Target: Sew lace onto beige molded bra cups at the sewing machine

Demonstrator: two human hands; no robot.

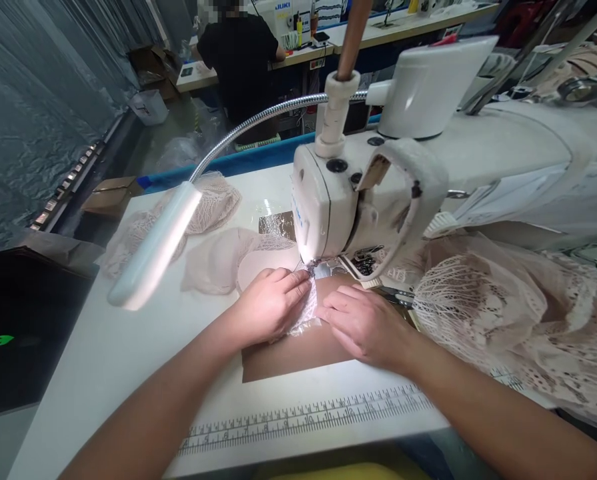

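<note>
A pale pink lace fabric (307, 308) lies beneath the needle and presser foot of a white sewing machine (323, 207). My left hand (273, 303) is closed on its left side, fingertips just in front of the presser foot; the thumb is hidden. At the lace's right edge my right hand (368, 323) pinches with thumb and forefinger. A smooth bra cup (265, 263) with sheer mesh (213, 263) extends to the left behind my left hand. Under both hands lies a brown sheet (288, 360) on the white table.
A bendable lamp (155, 250) arches over the left side, near more bunched lace (218, 200). Dark thread snips (398, 297) rest by my right hand, beside a large lace heap (518, 307). A printed ruler (303, 420) runs along the front edge. Another person (241, 67) sits beyond.
</note>
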